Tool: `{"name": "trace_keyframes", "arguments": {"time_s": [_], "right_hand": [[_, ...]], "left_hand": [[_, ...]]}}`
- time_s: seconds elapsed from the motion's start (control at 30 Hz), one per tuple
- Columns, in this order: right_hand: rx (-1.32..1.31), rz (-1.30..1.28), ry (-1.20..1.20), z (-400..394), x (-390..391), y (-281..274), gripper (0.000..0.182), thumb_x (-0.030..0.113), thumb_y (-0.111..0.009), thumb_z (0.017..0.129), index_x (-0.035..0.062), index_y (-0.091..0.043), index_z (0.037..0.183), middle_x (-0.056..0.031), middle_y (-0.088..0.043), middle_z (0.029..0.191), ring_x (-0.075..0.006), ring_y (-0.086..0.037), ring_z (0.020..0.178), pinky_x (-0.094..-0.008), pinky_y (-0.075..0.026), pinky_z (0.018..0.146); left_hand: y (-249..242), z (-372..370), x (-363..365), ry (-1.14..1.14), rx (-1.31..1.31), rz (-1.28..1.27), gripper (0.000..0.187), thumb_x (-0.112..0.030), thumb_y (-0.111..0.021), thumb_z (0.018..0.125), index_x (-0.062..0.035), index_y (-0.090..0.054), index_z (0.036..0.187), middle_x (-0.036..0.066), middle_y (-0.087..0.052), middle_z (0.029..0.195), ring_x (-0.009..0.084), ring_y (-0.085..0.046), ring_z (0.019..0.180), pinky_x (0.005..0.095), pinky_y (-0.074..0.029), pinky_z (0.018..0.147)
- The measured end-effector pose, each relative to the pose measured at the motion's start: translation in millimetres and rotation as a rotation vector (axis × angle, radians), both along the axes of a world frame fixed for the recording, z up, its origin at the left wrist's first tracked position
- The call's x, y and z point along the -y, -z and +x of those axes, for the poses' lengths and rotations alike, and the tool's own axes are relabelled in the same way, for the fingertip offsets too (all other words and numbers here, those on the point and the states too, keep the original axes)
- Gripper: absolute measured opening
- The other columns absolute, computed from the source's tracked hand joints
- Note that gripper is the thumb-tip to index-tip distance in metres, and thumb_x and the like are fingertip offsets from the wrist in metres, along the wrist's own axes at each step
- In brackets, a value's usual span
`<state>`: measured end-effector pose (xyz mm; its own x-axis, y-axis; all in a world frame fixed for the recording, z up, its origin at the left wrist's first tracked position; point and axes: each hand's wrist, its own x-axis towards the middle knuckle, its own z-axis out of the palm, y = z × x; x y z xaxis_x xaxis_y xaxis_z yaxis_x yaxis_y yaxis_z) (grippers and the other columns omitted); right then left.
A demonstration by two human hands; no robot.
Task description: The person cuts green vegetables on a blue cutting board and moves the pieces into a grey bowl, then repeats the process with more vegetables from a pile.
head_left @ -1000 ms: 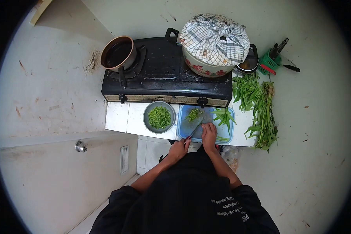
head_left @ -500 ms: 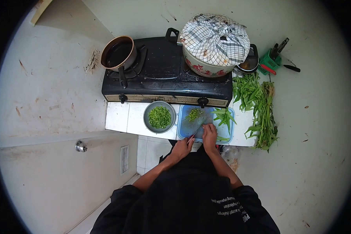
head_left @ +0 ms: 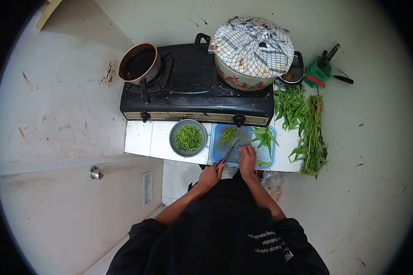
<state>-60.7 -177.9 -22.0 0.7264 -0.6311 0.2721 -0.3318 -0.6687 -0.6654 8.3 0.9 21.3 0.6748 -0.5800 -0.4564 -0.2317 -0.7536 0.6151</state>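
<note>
Even, muted light; counter tiles (head_left: 138, 137) brightest; glint on doorknob (head_left: 96, 173); corners black, fisheye-rounded; fine detail soft.

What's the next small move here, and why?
I'd probably shift the right hand slightly away from the blade before another stroke: the knife in the left hand angles across the blue board, and its blade appears close beside the right fingertips.

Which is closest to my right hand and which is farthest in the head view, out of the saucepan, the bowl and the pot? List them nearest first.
From your right hand:
1. Bowl: to its left, on the counter.
2. Pot: ahead, on the right side of the stove.
3. Saucepan: ahead and well left, on the stove's left side.
</note>
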Motion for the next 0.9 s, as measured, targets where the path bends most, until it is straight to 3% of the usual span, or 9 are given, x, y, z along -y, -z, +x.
{"name": "trace_keyframes", "arguments": {"time_s": [0.1,0.23,0.43,0.9], "right_hand": [[-0.007,-0.005,-0.025,1,3,-1,0.015,-0.005,-0.063,0.084,0.0034,-0.07,0.094,-0.0127,-0.062,0.093,-0.0346,-0.06,0.09,-0.0448,-0.048,0.08],[-0.028,-0.033,-0.027,7,6,-4,0.013,0.0,-0.065,0.085,0.0054,-0.071,0.095,-0.0113,-0.062,0.094,-0.0328,-0.061,0.092,-0.0457,-0.048,0.081],[0.065,0.133,0.001,12,7,-1,0.014,-0.002,-0.064,0.085,0.0026,-0.07,0.097,-0.0137,-0.063,0.092,-0.0355,-0.063,0.088,-0.0444,-0.051,0.078],[0.024,0.119,-0.014,6,4,4,0.013,-0.004,-0.062,0.088,-0.0007,-0.069,0.099,-0.0159,-0.064,0.096,-0.0365,-0.064,0.091,-0.0425,-0.052,0.08]], "left_hand": [[1,6,13,-0.088,-0.016,0.001,0.055,-0.047,-0.05,0.102,0.0057,-0.065,0.1,0.036,-0.066,0.086,0.0533,-0.065,0.089,0.0598,-0.051,0.078],[1,6,21,-0.027,0.001,-0.08,0.056,-0.048,-0.048,0.103,0.0055,-0.063,0.099,0.036,-0.066,0.083,0.0549,-0.065,0.086,0.0609,-0.053,0.076],[0,-1,19,-0.03,-0.028,-0.077,0.057,-0.049,-0.047,0.103,0.006,-0.062,0.099,0.037,-0.065,0.084,0.0553,-0.065,0.085,0.0602,-0.053,0.076],[10,-2,30,-0.027,0.066,-0.108,0.054,-0.046,-0.051,0.102,0.005,-0.064,0.095,0.034,-0.067,0.079,0.0532,-0.066,0.077,0.0596,-0.055,0.07]]}}
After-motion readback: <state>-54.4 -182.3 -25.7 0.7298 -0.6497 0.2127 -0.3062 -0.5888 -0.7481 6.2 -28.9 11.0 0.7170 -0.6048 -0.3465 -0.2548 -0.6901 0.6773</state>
